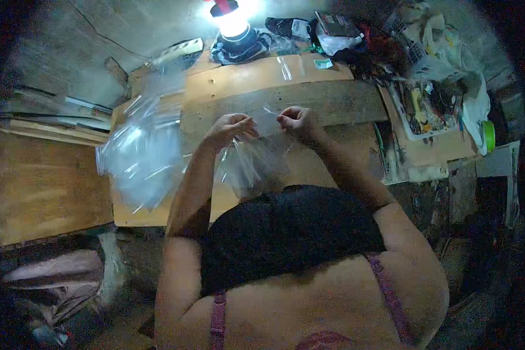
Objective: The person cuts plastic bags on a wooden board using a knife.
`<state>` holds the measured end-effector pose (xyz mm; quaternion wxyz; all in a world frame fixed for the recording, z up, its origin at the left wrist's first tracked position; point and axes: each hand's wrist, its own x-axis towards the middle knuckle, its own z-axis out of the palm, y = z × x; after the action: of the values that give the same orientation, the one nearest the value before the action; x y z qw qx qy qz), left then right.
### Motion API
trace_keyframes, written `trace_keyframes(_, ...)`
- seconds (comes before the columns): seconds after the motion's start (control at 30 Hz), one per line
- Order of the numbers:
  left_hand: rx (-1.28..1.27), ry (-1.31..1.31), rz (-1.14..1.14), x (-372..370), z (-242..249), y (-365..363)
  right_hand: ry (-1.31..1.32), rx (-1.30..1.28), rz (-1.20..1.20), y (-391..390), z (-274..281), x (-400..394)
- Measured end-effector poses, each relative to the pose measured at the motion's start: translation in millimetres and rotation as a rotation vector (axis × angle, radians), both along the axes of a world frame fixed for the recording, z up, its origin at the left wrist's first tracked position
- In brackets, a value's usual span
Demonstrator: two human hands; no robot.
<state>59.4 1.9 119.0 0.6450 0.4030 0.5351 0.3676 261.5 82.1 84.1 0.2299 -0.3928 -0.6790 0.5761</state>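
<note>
A clear plastic bag (248, 166) hangs over the table's near edge, in front of my body. My left hand (234, 128) has its fingers curled in on the bag's upper left part. Just across from it, my right hand (298, 123) is pinched, with thumb and forefinger together at the film's upper right edge. A thin bright strip or fold of film (270, 111) shows between the two hands. Fine detail at the fingertips is blurred. To the left of my left forearm lies a large heap of clear plastic bags (143, 154).
A lit lantern (233, 35) stands at the table's back. A white tray (417, 135) with small tools sits right, near a green-lidded container (489, 137). Dark bundles and a notebook (337, 24) lie at the back right. The wooden table (326, 151) has a raised board across it.
</note>
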Motion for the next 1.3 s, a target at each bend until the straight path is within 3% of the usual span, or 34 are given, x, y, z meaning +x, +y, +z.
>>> trace_keyframes(0.2, 0.161, 0.307, 0.067, 3, -28, 6, -0.049, 0.037, -0.059, -5, 6, -2)
trace_keyframes(0.67, 0.154, 0.261, 0.107, -6, -55, 14, -0.008, -0.034, -0.042, 5, -24, -10)
trace_keyframes(0.83, 0.189, 0.276, 0.122, -9, -64, 13, -0.035, -0.073, -0.063, 1, -12, -12)
trace_keyframes(1.03, 0.109, 0.026, 0.171, -11, -77, 8, -0.017, -0.079, -0.08, 2, -21, -11)
trace_keyframes(1.3, 0.076, -0.238, 0.178, -9, -83, 4, 0.145, -0.309, -0.109, 6, -41, -8)
